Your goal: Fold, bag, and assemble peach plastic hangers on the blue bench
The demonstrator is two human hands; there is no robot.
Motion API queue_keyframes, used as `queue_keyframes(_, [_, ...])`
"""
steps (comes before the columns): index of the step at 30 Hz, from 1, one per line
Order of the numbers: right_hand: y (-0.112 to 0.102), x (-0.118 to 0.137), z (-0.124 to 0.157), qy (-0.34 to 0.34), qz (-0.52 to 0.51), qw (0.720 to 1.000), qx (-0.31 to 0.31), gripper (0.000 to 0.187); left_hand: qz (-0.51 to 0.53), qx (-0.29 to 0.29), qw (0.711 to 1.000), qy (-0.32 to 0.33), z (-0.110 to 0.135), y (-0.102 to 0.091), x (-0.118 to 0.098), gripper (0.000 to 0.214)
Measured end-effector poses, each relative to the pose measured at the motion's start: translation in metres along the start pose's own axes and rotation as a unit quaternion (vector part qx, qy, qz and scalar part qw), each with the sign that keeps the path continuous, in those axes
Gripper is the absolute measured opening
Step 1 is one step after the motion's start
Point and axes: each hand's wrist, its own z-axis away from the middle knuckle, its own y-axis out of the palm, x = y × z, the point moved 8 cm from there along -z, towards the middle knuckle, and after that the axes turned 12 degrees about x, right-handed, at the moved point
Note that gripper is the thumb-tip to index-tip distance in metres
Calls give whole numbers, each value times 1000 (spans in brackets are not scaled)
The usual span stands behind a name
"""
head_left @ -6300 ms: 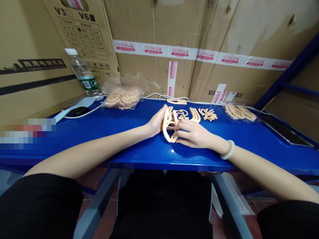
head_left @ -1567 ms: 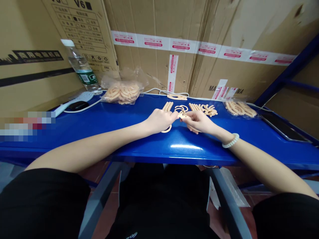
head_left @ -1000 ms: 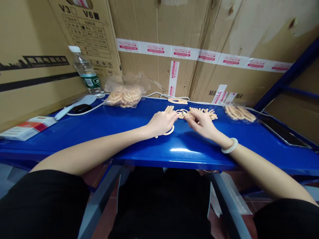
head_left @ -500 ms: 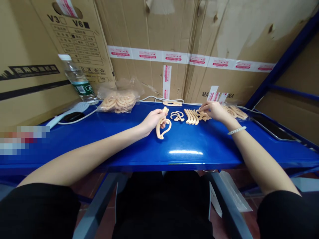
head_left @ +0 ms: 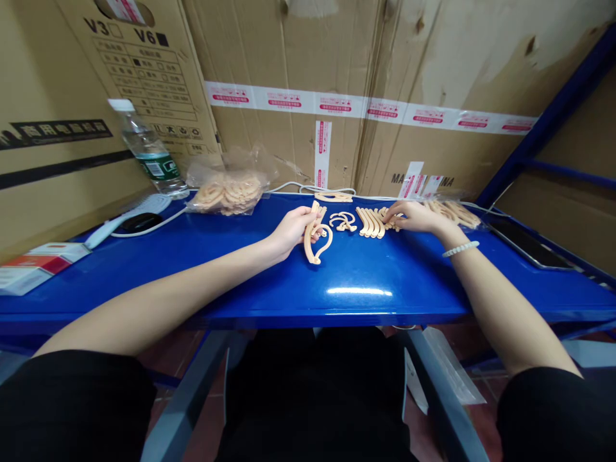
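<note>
Left fingers [head_left: 315, 237] clamp beige curved pieces [head_left: 308, 248]; right fingers [head_left: 397, 208] at small parts [head_left: 393, 224], grip unclear.

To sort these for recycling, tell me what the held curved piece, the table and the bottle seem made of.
Curved piece in the left hand: probably plastic, satin; even peach colour, no visible grain, though wood isn't ruled out.
Table: likely painted metal, glossy; smooth blue surface with bright white glare.
Bottle: most likely clear plastic, shiny; see-through walls with highlights.

Taped brown cardboard [head_left: 274, 45] backs a glossy blue table [head_left: 260, 282] — a streak of light [head_left: 359, 292] across it — above reddish floor [head_left: 209, 417].
</note>
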Motion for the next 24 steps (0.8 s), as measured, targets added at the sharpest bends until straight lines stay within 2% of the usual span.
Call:
queue_keyframes(4, [4, -4, -3, -1, -13, 1000, 11, 33, 2, -6, 1000, 2, 2, 0, -3, 11])
queue_keyframes(12, [3, -22, 0, 64, 9, 997, 34, 35, 2, -25, 1000, 10, 3, -3, -6, 9])
queue_keyframes(14, [2, -20, 0, 59, 14, 998, 23, 33, -1, -25, 1000, 16, 3, -4, -9, 8])
queue_keyframes(16, [-3, -11, 1, 50, 25, 998, -17, 33, 0, -25, 1000, 18, 5, -3, -12, 9])
queue_keyframes(19, [-16, 32, 6, -6, 40, 990, -136, 38, 11, -33, 999, 12, 8, -2, -15, 11])
queue_keyframes(22, [-18, 106, 17, -156, 43, 959, -232, 39, 16, -37, 999, 10, 11, -1, -18, 12])
queue_keyframes(24, [-9, 152, 23, -236, 85, 935, -249, 38, 14, -39, 999, 15, 10, -2, -19, 10])
